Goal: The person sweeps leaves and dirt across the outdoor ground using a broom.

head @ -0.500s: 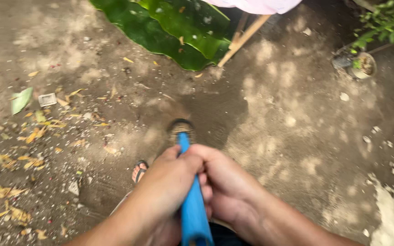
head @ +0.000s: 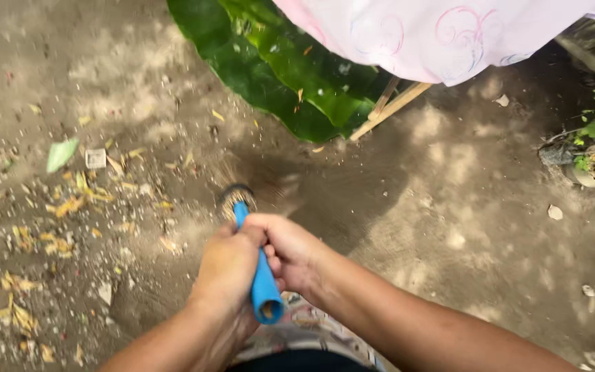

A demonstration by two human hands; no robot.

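Two hands on one broom

Both hands are wrapped tight around the blue handle (head: 262,275) of a broom, the left hand (head: 228,265) in front and the right hand (head: 290,253) just behind it, fingers fully curled. The bristle head (head: 237,198) is blurred low over the dirt ground (head: 463,207). Short, low strokes would be best kept toward the yellow leaf litter (head: 70,207), away from the big green leaf (head: 277,76).
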